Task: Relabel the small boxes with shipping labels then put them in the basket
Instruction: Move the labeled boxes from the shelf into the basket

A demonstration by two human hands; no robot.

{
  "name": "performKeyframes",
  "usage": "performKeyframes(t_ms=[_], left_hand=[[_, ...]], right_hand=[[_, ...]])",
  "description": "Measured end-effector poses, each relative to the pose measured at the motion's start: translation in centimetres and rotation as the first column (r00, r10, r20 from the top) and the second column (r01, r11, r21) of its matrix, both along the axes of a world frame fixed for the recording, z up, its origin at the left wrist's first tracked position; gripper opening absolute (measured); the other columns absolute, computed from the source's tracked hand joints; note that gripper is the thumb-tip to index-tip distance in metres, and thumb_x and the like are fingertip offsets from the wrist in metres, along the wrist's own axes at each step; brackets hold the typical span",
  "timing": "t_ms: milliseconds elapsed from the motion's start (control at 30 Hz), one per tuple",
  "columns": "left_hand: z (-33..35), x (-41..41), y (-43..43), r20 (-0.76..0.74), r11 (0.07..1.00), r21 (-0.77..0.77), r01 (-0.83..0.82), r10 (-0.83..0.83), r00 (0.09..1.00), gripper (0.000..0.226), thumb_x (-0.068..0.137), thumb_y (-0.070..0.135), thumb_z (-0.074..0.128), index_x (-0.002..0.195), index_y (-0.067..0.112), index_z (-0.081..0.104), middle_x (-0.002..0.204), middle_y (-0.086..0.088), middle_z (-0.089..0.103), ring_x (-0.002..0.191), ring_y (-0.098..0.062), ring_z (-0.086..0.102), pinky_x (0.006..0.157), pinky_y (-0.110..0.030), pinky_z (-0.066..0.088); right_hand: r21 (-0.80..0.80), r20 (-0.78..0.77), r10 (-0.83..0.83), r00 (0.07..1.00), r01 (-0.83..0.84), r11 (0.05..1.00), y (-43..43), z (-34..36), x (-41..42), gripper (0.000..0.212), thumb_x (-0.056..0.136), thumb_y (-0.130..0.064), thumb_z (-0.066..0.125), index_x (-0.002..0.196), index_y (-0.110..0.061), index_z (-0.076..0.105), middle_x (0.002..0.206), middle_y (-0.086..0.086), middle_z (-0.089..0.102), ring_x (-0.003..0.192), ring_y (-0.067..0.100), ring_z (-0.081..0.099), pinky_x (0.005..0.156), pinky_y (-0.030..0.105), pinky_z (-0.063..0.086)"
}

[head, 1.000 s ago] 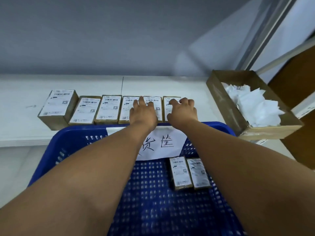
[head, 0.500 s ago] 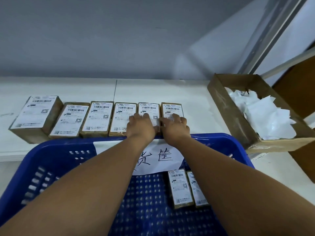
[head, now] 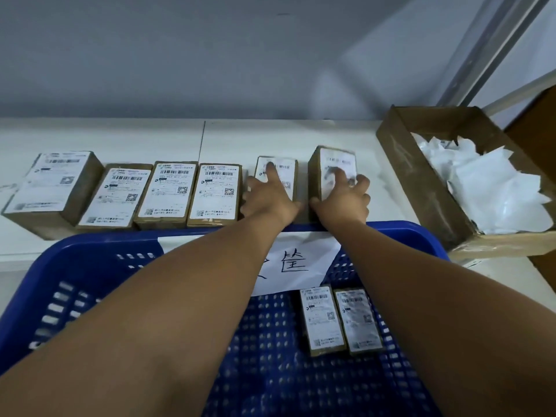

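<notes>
Left fingers (head: 270, 171): forefinger laid straight along the label of the fifth box (head: 287, 173), the others curled at its left edge and the thumb at its right, so our left hand (head: 267, 200) grips it by the sides.
Right fingers (head: 339, 177): forefinger on top of the end box (head: 334, 159), thumb on its left side, the others bent round its right edge. Our right hand (head: 346, 201) pinches it. The box looks tipped up off the table (head: 270, 136), and it is blurred.
Why this hold: we judge that side grips let us carry one box per hand.
Left of the fingers: four labelled boxes (head: 168, 191) lie side by side, the nearest just beside our left knuckles.
Nearer to us than the fingers: the blue basket (head: 90, 245), with a paper sign (head: 298, 263) on its far wall. Inside, two labelled boxes (head: 322, 319) lie flat, touching.
Right of the fingers: a cardboard tray (head: 400, 164) of white paper scraps (head: 487, 188), apart from the boxes.
Next, we judge: bring both boxes back over the rim.
</notes>
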State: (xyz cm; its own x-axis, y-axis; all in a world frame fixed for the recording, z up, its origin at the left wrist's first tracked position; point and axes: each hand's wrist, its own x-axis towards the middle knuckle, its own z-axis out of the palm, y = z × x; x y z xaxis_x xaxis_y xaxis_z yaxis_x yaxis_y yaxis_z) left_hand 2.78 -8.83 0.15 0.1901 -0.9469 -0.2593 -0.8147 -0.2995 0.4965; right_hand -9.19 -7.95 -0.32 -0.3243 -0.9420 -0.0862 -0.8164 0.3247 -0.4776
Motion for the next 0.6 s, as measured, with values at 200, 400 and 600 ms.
performKeyframes(t_ms=[200, 400, 600], left_hand=[[3.4, -1.4, 0.9, -0.154, 0.957, -0.254, -0.138, 0.101, 0.983, 0.099, 0.075, 0.047, 0.069, 0.148, 0.032, 0.004, 0.149, -0.011, 0.014, 0.126, -0.034, 0.039, 0.098, -0.044, 0.043], [6.4, -1.0, 4.7, -0.139, 0.935, -0.310, -0.171, 0.133, 0.981, 0.097, 0.075, 0.046, 0.068, 0.148, 0.033, 0.007, 0.154, -0.015, 0.012, 0.133, -0.038, 0.029, 0.105, -0.050, 0.033], [6.6, 0.7, 11.4, -0.248, 0.930, -0.264, -0.256, 0.191, 0.950, 0.088, 0.073, 0.044, 0.068, 0.145, 0.034, 0.018, 0.148, -0.011, 0.021, 0.129, -0.033, 0.033, 0.100, -0.045, 0.041]], right_hand=[[-0.328, 0.065, 0.025, 0.998, -0.003, 0.945, 1.1, 2.1, 0.2, 0.079, 0.082, -0.042, 0.068, 0.148, -0.030, 0.028, 0.155, 0.015, 0.010, 0.133, 0.037, 0.026, 0.112, 0.047, 0.029], [-0.302, 0.073, 0.023, 0.997, 0.000, 0.953, 5.2, 5.6, 1.0, 0.078, 0.084, -0.045, 0.064, 0.150, -0.031, 0.024, 0.156, 0.018, 0.015, 0.137, 0.037, 0.021, 0.112, 0.048, 0.024], [-0.271, 0.100, 0.095, 0.990, -0.064, 0.960, 10.9, 6.0, 1.6, 0.075, 0.082, -0.048, 0.067, 0.146, -0.028, 0.034, 0.153, 0.017, 0.023, 0.135, 0.036, 0.022, 0.105, 0.047, 0.034]])
